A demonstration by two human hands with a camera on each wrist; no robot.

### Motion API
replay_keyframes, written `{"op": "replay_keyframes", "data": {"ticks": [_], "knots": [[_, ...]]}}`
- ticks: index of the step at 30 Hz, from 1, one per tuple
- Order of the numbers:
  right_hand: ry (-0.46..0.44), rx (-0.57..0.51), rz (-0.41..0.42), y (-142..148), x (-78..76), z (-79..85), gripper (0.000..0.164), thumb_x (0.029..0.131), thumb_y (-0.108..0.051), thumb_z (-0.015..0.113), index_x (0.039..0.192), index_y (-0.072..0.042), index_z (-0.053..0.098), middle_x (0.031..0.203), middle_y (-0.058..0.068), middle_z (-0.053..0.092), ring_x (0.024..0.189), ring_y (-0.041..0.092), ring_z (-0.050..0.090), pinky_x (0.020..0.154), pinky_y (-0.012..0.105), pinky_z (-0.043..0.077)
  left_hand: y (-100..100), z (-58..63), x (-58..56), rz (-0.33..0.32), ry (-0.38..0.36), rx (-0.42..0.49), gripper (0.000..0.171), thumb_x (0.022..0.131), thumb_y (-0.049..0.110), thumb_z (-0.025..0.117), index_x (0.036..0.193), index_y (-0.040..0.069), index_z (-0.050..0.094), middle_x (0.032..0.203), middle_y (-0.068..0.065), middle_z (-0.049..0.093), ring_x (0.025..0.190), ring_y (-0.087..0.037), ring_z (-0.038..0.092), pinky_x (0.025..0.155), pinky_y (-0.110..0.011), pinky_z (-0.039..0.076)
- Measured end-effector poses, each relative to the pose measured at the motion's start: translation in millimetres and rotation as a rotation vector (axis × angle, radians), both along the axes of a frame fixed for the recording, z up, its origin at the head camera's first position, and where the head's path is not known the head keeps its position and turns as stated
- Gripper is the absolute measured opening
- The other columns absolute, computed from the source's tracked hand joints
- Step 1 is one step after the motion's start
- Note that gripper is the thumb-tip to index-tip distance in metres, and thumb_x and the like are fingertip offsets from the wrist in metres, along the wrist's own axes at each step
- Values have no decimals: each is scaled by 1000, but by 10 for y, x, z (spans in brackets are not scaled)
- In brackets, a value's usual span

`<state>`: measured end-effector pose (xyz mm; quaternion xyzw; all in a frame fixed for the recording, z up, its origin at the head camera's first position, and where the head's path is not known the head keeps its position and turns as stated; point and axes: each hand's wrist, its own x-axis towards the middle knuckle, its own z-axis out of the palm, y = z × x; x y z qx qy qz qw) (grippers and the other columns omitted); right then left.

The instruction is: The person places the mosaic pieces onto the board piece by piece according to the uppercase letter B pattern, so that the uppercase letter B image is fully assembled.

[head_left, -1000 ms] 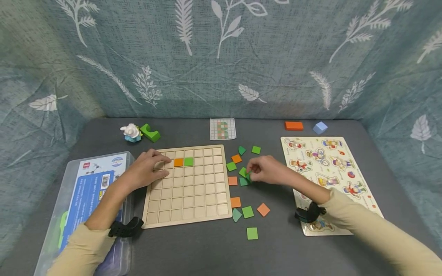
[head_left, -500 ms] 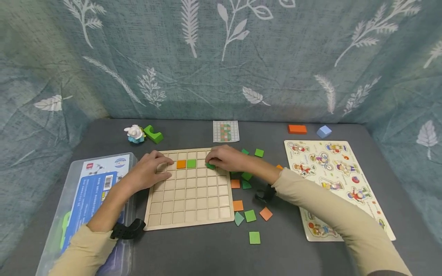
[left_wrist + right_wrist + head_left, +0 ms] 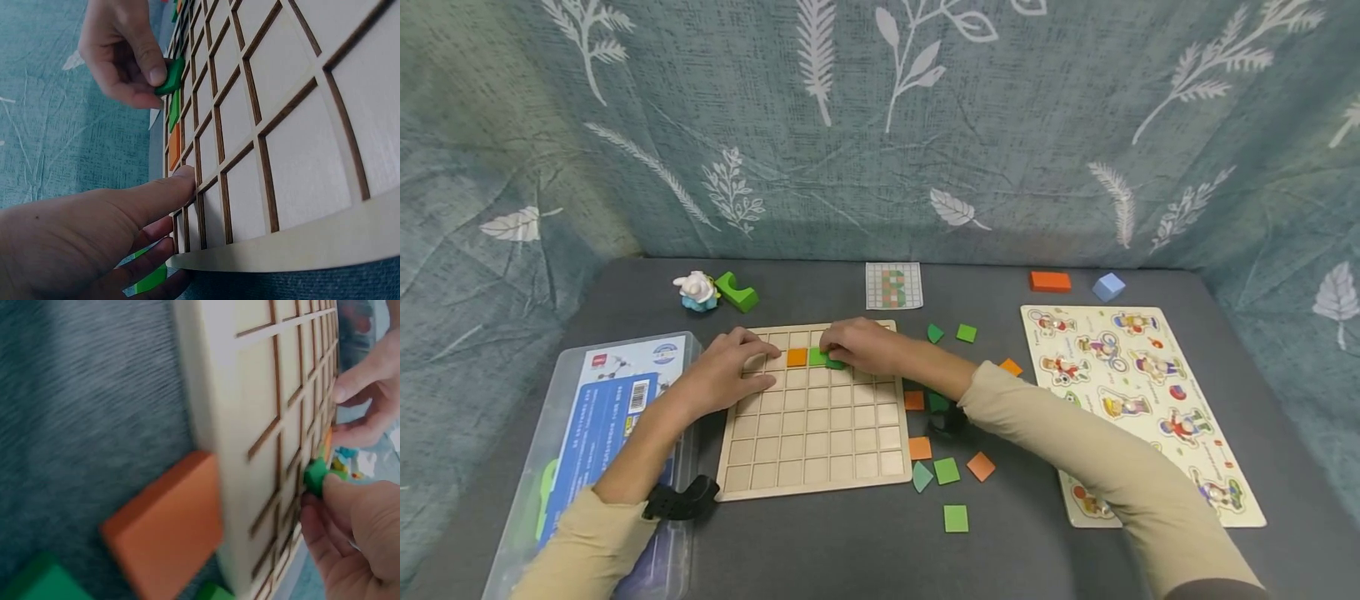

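Observation:
A wooden grid board lies on the dark table. My left hand rests at its left edge, thumb and fingers extended, as the left wrist view shows with the thumb on the grid. In the second row sit an orange square tile and, to its right, a light green square tile. My right hand pinches a dark green tile between thumb and fingers, right beside the light green one. Its outline is partly hidden by the fingertips.
Loose green and orange tiles lie right of the board, some behind my right forearm. A picture card lies behind it. A plastic case stands left, a puzzle board right. Toy blocks and a white figurine are at the back.
My right hand has lifted the dark green tile from the loose pieces and carried it left over the board to the light green tile. My left hand has stayed at the board's edge.

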<state>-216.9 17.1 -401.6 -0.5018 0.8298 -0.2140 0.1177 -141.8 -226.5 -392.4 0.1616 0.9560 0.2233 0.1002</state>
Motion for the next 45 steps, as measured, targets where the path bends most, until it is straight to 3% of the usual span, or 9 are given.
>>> {"op": "replay_keyframes", "data": {"ticks": [4,8,20,29,37,45], "knots": [[-10,-16,-10,-5,0,30,6,97,-4,55,94,-1,58,93,11,63,75,14,49,70,21,40,-11,-24,13,-9,41,14,35,90,20,68,123,8,65,127,-22,49,107,-36,45,83,-51,41],[5,-23,6,5,-21,39,8,97,-3,56,89,-2,55,88,9,60,73,11,43,68,19,36,-14,-31,25,-8,48,14,34,90,20,69,122,8,65,126,-22,49,107,-36,45,83,-51,41],[11,-4,0,1,-26,27,9,91,-6,65,97,-2,60,93,12,62,75,16,51,72,21,43,-28,-12,47,5,5,1,36,92,20,66,125,7,63,129,-24,47,110,-38,44,85,-53,41],[38,0,-16,5,21,21,10,92,-9,64,101,-3,65,102,12,63,86,19,60,76,21,48,-39,-3,40,-1,5,-7,36,92,20,67,125,7,63,129,-24,47,109,-38,45,85,-53,41],[46,-75,-49,93,13,-66,16,92,-11,65,104,-5,73,104,11,65,93,20,60,81,22,48,-28,6,-1,-15,0,-3,37,92,21,66,127,7,62,130,-24,47,112,-39,44,88,-55,40],[58,-167,-168,504,142,19,34,93,-17,65,124,-4,64,118,14,63,105,27,60,86,39,49,-47,19,-1,-12,-17,-1,38,93,20,64,128,7,61,130,-23,45,113,-39,43,89,-56,40]]}}
